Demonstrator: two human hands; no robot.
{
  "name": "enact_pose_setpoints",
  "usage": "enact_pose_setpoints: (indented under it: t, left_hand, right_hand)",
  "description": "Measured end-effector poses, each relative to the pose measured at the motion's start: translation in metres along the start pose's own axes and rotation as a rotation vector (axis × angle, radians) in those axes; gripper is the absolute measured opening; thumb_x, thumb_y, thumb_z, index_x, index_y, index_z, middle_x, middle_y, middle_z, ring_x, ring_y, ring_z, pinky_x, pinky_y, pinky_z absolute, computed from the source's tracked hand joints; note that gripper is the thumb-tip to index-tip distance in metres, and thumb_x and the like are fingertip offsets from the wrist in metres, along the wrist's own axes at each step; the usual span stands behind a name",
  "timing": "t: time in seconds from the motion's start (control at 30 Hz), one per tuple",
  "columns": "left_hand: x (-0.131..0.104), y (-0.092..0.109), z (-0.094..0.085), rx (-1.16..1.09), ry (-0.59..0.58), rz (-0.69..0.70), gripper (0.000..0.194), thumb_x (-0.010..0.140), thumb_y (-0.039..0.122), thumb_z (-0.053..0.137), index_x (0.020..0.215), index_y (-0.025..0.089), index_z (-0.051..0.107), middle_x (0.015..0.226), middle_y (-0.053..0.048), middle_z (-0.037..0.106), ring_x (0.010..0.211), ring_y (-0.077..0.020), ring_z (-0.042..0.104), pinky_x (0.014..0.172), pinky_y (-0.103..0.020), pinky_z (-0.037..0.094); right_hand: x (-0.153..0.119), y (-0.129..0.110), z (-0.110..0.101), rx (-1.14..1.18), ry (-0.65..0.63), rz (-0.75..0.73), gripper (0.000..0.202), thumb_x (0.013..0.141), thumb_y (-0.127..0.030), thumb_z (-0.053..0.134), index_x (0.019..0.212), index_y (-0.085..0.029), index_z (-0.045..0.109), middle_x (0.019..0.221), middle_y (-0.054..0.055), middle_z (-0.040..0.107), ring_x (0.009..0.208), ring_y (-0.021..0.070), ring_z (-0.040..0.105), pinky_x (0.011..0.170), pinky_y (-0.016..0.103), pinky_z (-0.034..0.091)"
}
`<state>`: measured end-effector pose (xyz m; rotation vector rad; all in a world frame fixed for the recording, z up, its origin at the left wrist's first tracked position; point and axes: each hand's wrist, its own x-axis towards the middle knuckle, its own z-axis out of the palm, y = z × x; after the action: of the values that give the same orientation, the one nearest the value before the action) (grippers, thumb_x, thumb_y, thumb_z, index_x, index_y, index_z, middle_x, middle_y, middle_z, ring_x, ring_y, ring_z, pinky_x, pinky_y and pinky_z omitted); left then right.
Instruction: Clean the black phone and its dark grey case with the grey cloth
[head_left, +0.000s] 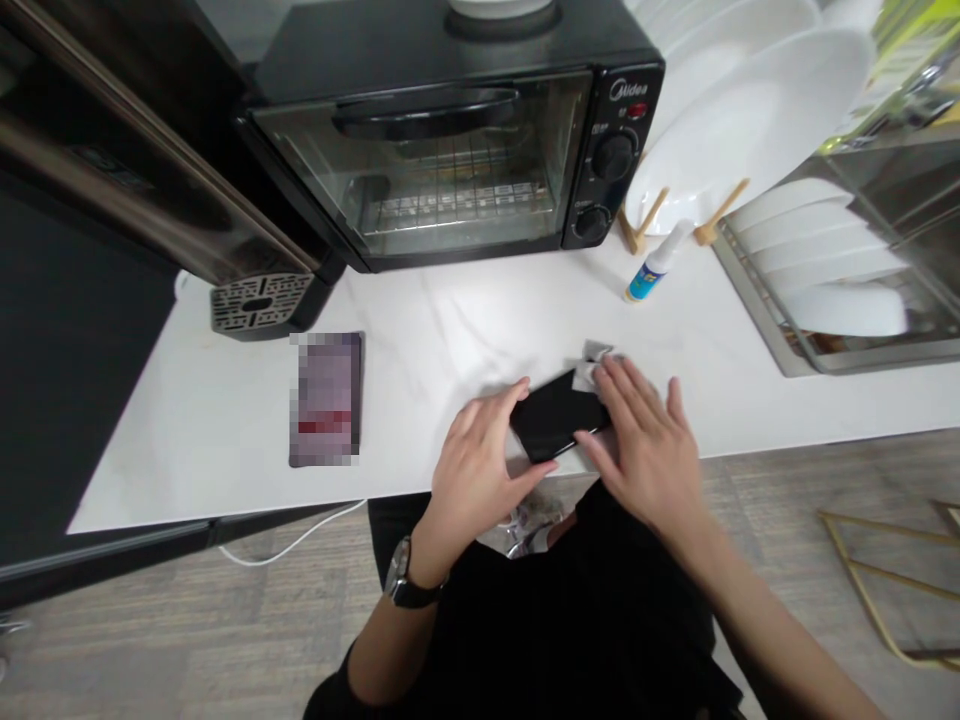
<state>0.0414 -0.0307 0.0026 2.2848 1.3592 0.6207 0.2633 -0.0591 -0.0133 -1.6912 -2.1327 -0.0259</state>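
Note:
A smartphone (556, 415) with a dark, glossy screen lies at the counter's front edge, slightly turned. My left hand (480, 455) grips its left end, thumb at the near side and fingers at the far side. My right hand (649, 435) presses a crumpled whitish-grey wipe (589, 372) under its fingertips onto the phone's far right corner, with the thumb along the near edge. Beyond the hands, a small spray bottle (651, 275) with a white cap and blue label stands on the counter. To the left lies another flat device (328, 400), its face pixelated.
A black toaster oven (450, 165) stands at the back of the white counter (420, 320). On its right are large white plates (750, 120) in a wooden rack and a sink edge (757, 300) with dishes. A dispenser's drip tray (259, 305) sits on the left.

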Motion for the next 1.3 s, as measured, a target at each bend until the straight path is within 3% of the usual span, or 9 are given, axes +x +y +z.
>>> enact_pose_setpoints:
  t: [0.13,0.2,0.4,0.5,0.6,0.77,0.97,1.13,1.3]
  left_hand:
    - [-0.001,-0.001,0.0,0.047,0.0,0.02,0.081,0.095,0.035,0.073,0.163,0.024,0.031,0.153,-0.011,0.06,0.132,-0.0298,0.059,0.114,-0.046,0.047]
    - [-0.001,-0.001,0.0,0.058,0.01,0.021,0.08,0.096,0.037,0.072,0.163,0.024,0.031,0.154,-0.011,0.06,0.133,-0.0301,0.059,0.115,-0.047,0.046]
    - [0.002,0.0,0.0,0.033,0.009,0.024,0.09,0.093,0.049,0.077,0.164,0.025,0.029,0.152,-0.011,0.061,0.136,-0.0297,0.058,0.117,-0.048,0.046]
    - [0.001,-0.002,0.001,0.054,0.029,0.014,0.08,0.097,0.04,0.071,0.164,0.025,0.03,0.153,-0.012,0.06,0.134,-0.0301,0.059,0.116,-0.048,0.046]
    - [0.001,-0.003,0.002,0.071,0.041,0.004,0.077,0.098,0.036,0.07,0.164,0.026,0.031,0.153,-0.012,0.06,0.134,-0.0308,0.058,0.115,-0.049,0.048]
    - [0.005,-0.002,0.002,0.02,0.046,0.004,0.089,0.091,0.043,0.079,0.164,0.028,0.029,0.153,-0.011,0.06,0.136,-0.0306,0.057,0.119,-0.05,0.046]
    - [0.005,0.001,0.0,0.0,0.027,-0.055,0.084,0.093,0.029,0.076,0.164,0.028,0.029,0.153,-0.011,0.06,0.134,-0.03,0.059,0.116,-0.05,0.048]
    - [0.007,0.003,-0.001,-0.046,0.023,-0.063,0.092,0.089,0.035,0.082,0.163,0.029,0.028,0.152,-0.009,0.061,0.137,-0.0294,0.057,0.121,-0.051,0.044]
    - [0.007,0.002,-0.001,-0.007,0.013,-0.063,0.079,0.094,0.019,0.069,0.163,0.026,0.031,0.155,-0.011,0.058,0.135,-0.0293,0.058,0.116,-0.048,0.048]
  right_hand:
    - [-0.004,-0.034,0.005,0.147,-0.107,-0.308,0.072,0.105,-0.061,0.049,0.156,-0.011,0.049,0.166,0.011,0.048,0.156,0.0277,0.046,0.132,0.053,0.033]
    - [-0.005,-0.028,0.002,0.162,-0.137,-0.351,0.069,0.105,-0.059,0.049,0.157,-0.014,0.048,0.165,0.01,0.049,0.155,0.0251,0.048,0.132,0.05,0.034]
    - [0.004,0.01,0.001,-0.018,0.006,0.007,0.073,0.107,-0.058,0.045,0.166,-0.017,0.034,0.17,0.012,0.042,0.158,0.0321,0.041,0.131,0.062,0.03]
    - [-0.002,-0.02,0.008,0.071,-0.056,-0.19,0.084,0.103,-0.068,0.043,0.162,-0.008,0.04,0.17,0.016,0.041,0.16,0.0319,0.038,0.13,0.057,0.034]
    - [-0.005,-0.03,0.009,0.145,-0.14,-0.311,0.079,0.104,-0.068,0.042,0.159,-0.013,0.045,0.168,0.011,0.045,0.158,0.0258,0.042,0.132,0.05,0.033]
    - [0.006,-0.003,0.003,-0.011,-0.004,0.036,0.076,0.106,-0.063,0.042,0.167,-0.018,0.033,0.171,0.013,0.04,0.159,0.032,0.04,0.132,0.063,0.025]
    - [0.005,-0.017,0.005,0.198,-0.166,-0.339,0.078,0.103,-0.069,0.044,0.16,-0.017,0.046,0.165,0.01,0.05,0.156,0.0276,0.045,0.132,0.055,0.034]
    - [0.012,-0.001,0.002,0.012,-0.008,0.011,0.079,0.104,-0.064,0.046,0.167,-0.017,0.033,0.169,0.016,0.042,0.158,0.0363,0.041,0.129,0.068,0.032]
    - [0.004,-0.027,0.004,0.241,-0.158,-0.344,0.084,0.1,-0.072,0.049,0.158,-0.012,0.048,0.165,0.014,0.048,0.156,0.0293,0.045,0.129,0.053,0.041]
